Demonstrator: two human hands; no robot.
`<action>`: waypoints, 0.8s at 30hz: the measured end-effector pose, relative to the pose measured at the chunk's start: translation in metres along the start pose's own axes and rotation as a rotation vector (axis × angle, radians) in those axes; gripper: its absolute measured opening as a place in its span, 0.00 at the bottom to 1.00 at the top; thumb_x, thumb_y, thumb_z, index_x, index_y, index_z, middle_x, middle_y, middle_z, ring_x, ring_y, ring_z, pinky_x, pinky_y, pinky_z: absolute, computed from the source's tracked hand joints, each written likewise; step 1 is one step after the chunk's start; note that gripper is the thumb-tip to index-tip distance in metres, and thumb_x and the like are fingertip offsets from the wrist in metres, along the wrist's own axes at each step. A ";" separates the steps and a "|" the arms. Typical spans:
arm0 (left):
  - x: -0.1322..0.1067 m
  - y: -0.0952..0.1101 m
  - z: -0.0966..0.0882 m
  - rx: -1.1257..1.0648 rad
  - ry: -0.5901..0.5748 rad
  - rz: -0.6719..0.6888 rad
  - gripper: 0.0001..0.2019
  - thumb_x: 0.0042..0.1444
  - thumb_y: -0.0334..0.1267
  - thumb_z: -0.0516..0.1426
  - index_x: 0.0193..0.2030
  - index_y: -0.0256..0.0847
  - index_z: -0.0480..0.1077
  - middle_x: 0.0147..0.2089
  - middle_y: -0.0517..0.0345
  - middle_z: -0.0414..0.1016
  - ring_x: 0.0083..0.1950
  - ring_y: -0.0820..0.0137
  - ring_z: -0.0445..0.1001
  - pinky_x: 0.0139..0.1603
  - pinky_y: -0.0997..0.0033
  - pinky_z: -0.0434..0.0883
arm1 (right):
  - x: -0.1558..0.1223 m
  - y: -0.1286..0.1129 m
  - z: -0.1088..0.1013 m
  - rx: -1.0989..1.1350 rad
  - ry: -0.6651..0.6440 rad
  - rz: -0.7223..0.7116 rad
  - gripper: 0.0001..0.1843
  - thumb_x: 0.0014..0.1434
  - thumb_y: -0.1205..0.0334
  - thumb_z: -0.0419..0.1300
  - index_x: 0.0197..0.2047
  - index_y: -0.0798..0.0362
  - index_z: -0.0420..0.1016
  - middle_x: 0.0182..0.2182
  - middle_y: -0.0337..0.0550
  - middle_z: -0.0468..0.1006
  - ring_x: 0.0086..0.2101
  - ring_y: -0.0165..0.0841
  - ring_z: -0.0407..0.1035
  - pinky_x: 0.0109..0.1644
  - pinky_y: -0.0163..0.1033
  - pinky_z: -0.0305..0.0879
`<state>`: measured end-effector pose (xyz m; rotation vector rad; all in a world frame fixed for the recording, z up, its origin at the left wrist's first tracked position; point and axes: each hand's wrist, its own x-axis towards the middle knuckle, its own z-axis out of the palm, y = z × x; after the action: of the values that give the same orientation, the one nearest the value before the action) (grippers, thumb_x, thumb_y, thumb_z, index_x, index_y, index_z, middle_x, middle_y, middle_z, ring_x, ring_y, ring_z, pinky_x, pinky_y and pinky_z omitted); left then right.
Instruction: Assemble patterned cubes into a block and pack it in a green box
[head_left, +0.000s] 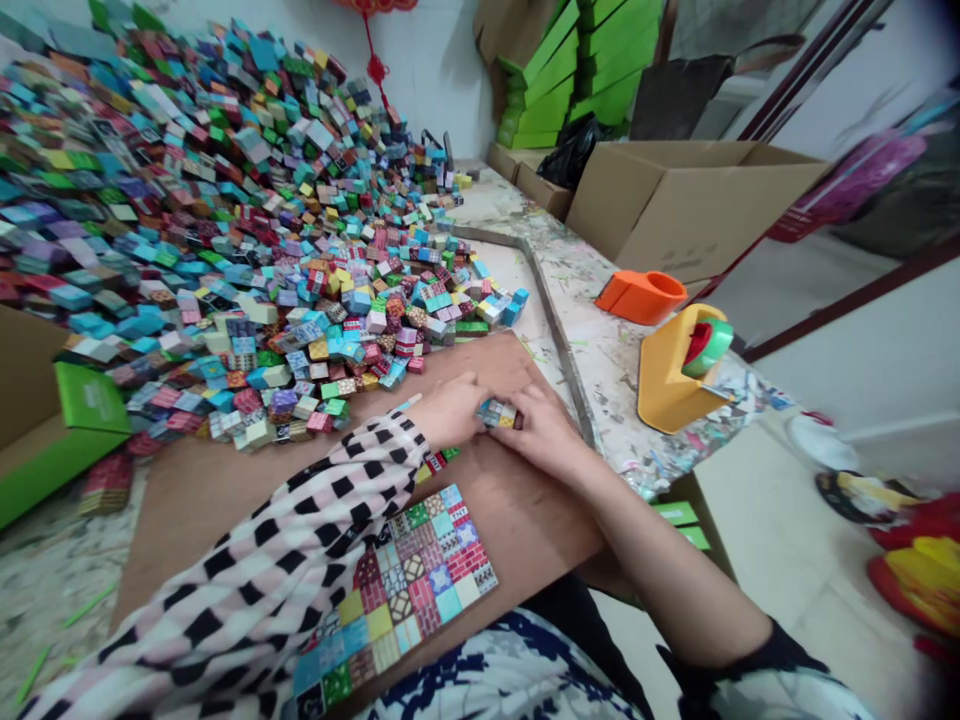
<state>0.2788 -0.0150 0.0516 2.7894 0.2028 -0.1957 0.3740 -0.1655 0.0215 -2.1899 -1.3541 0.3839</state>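
Note:
My left hand, in a checkered sleeve, reaches across the brown board. Facing it is my right hand, its thumb and fingers bent around a short group of small patterned cubes. The fingers of both hands close on this group from either side, and part of it is hidden by them. Nearer my body, a flat block of printed cubes lies in neat rows on the board, partly covered by my left sleeve. A few more cubes show beside my left wrist.
A large heap of loose patterned cubes covers the left and back. Right of the board stand an orange tape ring holder and a yellow tape dispenser. Behind are a cardboard box and stacked green boxes. A green-edged box sits left.

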 end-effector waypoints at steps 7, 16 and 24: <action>-0.007 0.005 -0.009 0.111 -0.041 0.016 0.18 0.56 0.40 0.58 0.53 0.44 0.72 0.46 0.50 0.71 0.47 0.58 0.74 0.48 0.62 0.70 | 0.015 -0.004 -0.037 -0.007 -0.283 -0.130 0.28 0.52 0.57 0.67 0.56 0.54 0.72 0.45 0.49 0.77 0.45 0.42 0.70 0.49 0.45 0.65; 0.001 0.014 -0.003 0.185 -0.055 0.048 0.16 0.59 0.45 0.55 0.49 0.38 0.73 0.48 0.46 0.71 0.47 0.57 0.75 0.44 0.61 0.71 | 0.135 0.045 -0.060 -0.097 0.245 0.267 0.40 0.48 0.59 0.69 0.63 0.61 0.62 0.56 0.60 0.70 0.53 0.47 0.67 0.56 0.45 0.63; 0.000 0.009 -0.004 0.215 -0.029 0.022 0.15 0.59 0.43 0.54 0.50 0.39 0.72 0.47 0.47 0.71 0.46 0.58 0.74 0.45 0.60 0.71 | 0.165 0.065 -0.026 0.039 0.342 0.319 0.34 0.51 0.63 0.61 0.61 0.57 0.59 0.47 0.50 0.76 0.44 0.41 0.72 0.49 0.44 0.67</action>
<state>0.2802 -0.0222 0.0580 2.9980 0.1523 -0.2677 0.5101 -0.0496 0.0113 -2.3117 -0.8126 0.1374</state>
